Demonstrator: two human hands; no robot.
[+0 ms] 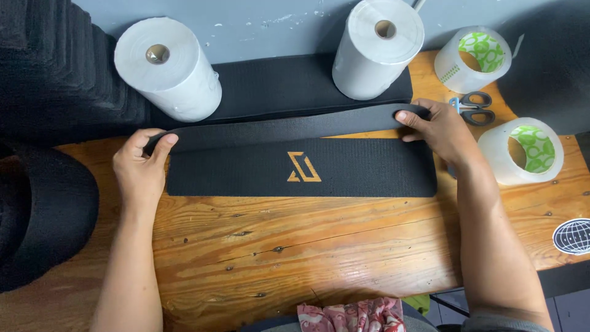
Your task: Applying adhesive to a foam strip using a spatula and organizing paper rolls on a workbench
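The left hand [140,169] pinches the left end of a black strip [289,129], fingers clamped on it. The right hand [437,130] grips the right end the same way. The strip is stretched just above a black mat [246,175] on the wooden counter [307,246]. Two white rolls [169,71] stand behind. Scissors [472,106] and two tape rolls [522,150] sit by the right hand

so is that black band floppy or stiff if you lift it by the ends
Probably floppy: the black band folds over itself between the left hand and right hand. It lies flat on the wooden table, so it is unlikely to roll.
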